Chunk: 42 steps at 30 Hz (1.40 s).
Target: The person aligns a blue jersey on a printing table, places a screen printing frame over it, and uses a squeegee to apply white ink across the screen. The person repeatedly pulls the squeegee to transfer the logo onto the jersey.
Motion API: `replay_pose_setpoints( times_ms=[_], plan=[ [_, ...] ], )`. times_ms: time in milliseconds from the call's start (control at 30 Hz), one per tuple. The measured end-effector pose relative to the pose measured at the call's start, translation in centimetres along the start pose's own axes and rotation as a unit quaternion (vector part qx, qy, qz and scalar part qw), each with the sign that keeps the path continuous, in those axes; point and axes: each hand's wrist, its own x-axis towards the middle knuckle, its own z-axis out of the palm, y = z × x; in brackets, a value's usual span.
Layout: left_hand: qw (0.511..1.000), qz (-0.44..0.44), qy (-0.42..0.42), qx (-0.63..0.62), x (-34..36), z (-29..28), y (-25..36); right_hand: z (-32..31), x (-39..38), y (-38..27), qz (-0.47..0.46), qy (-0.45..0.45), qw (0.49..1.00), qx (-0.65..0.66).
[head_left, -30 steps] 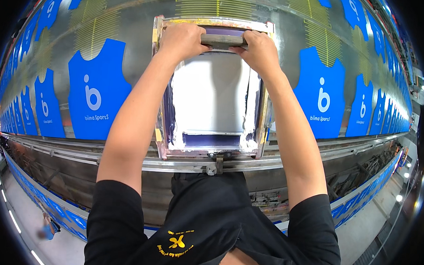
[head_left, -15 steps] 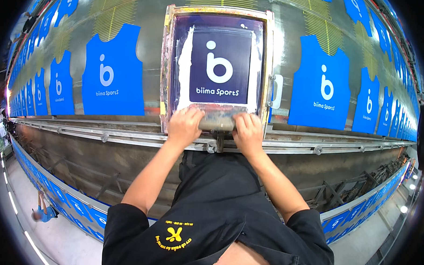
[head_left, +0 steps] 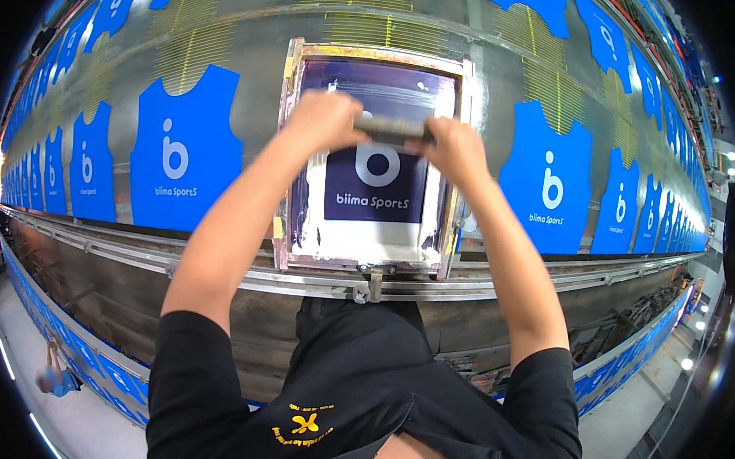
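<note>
A framed printing screen (head_left: pixel 288 146) lies flat on the long table in front of me, its dark mesh showing a white logo stencil with white ink around it. Both hands grip a squeegee (head_left: pixel 394 130) held crosswise over the upper half of the screen. My left hand (head_left: pixel 329 115) is closed on its left end and my right hand (head_left: pixel 454 147) on its right end. The squeegee's blade is hidden behind my fingers.
Blue vest-shaped fabric pieces (head_left: pixel 185 154) with white logos lie in rows along the table on both sides, one close on the right (head_left: pixel 547 187). A metal rail (head_left: pixel 220 277) runs along the near table edge, with a clamp (head_left: pixel 372 286) under the screen.
The squeegee went from the far end of the screen to the near end, and has now moved back up toward the far half. Both hands stayed closed on it.
</note>
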Motion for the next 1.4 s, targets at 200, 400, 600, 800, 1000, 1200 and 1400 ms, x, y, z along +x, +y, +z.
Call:
replay_pose_setpoints(
  times_ms=[200, 400, 600, 800, 1000, 1200, 1400],
  plan=[
    [0.997, -0.037, 0.063, 0.019, 6.9, -0.9, -3.0, 1.7, 7.6, 2.6, 0.020, 0.098, 0.995, 0.020],
    [0.991, 0.003, 0.132, 0.007, -5.6, 6.8, 1.6, 5.3, -6.3, -1.2, -0.027, 0.122, 0.992, 0.034],
    [0.994, 0.005, 0.095, -0.050, -14.2, 8.1, 6.4, 4.3, -14.7, -5.5, -0.022, 0.070, 0.994, 0.086],
    [0.999, -0.019, 0.018, -0.028, -0.2, 1.8, -0.4, 1.3, 0.0, 0.7, -0.005, 0.021, 1.000, 0.018],
    [0.994, -0.034, 0.104, 0.000, 6.0, 0.4, -2.5, 1.8, 6.9, 3.1, -0.001, 0.100, 0.993, 0.056],
    [0.995, -0.049, 0.089, 0.014, -8.0, 7.6, 3.5, 5.2, -8.0, -1.4, -0.061, 0.132, 0.988, 0.057],
    [0.997, -0.013, 0.057, -0.044, -17.0, 9.3, 8.4, 4.3, -18.1, -5.3, -0.042, 0.075, 0.991, 0.107]
  ],
)
